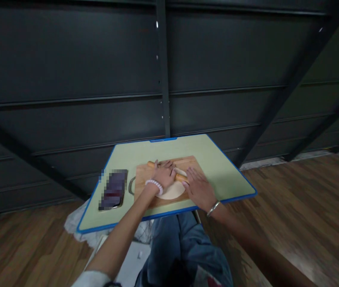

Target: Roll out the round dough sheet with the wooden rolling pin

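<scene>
A: Here we are, both palms down on the rolling pin [182,177], our left hand [164,176] toward one end, our right hand [201,190] at the other. Spread like that, we probably share the push evenly!

B: And the grip?

A: Right fingers are stretched out and loose, not clenched. On the left, we can't tell whether the fingertips curl round the wood.

B: Where's the dough [172,191]?

A: Flat on the wooden board [141,175], partly under the pin, a pale round mostly on our side of it. The board likely gives us a firm surface above the folding table [227,175].

B: And the phone [114,189]?

A: Left of the board, past its metal handle [131,185], seemingly parked clear of our elbows and the pin.
</scene>
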Action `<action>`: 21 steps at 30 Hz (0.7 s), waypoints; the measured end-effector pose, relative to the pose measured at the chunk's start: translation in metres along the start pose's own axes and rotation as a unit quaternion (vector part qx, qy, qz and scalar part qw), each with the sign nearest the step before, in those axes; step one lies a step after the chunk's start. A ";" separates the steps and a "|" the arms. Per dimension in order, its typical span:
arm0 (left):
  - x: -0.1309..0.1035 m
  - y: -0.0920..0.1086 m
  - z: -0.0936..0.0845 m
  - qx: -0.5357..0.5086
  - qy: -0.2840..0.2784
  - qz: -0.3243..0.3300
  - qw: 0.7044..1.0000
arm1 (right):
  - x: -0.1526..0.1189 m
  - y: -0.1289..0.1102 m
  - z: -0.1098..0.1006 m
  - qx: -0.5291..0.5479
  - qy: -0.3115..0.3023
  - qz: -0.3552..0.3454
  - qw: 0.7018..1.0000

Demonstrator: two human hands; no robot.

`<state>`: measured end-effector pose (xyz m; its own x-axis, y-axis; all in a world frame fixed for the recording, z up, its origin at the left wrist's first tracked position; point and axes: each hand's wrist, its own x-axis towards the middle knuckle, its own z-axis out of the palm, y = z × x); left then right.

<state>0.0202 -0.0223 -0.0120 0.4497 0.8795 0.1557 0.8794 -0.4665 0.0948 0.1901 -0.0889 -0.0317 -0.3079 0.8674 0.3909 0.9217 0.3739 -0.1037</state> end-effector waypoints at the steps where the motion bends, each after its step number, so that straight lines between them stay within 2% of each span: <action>1: -0.008 0.001 -0.001 0.003 0.009 -0.005 1.000 | -0.003 -0.004 0.000 -0.001 0.004 -0.005 1.000; 4: -0.037 0.008 -0.002 0.017 0.057 -0.026 0.998 | -0.015 -0.013 -0.003 0.001 0.018 -0.033 0.999; 8: -0.084 0.028 0.000 0.054 0.103 -0.070 0.991 | -0.028 -0.018 -0.007 0.021 0.016 -0.070 0.997; 12: -0.117 0.051 -0.003 0.059 0.123 -0.109 0.985 | -0.025 -0.012 -0.006 0.046 -0.008 -0.100 0.994; 17: -0.124 0.070 -0.001 0.045 0.105 -0.154 0.981 | 0.007 0.001 0.002 0.107 -0.046 -0.128 0.985; 21: -0.116 0.068 0.010 0.061 0.133 -0.165 0.975 | 0.035 0.002 0.006 0.092 -0.055 -0.196 0.975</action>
<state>0.0289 -0.1554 -0.0331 0.0978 0.9166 0.3876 0.9886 -0.1342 0.0681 0.1794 -0.0557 -0.0238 -0.6601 0.6725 0.3347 0.6734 0.7272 -0.1331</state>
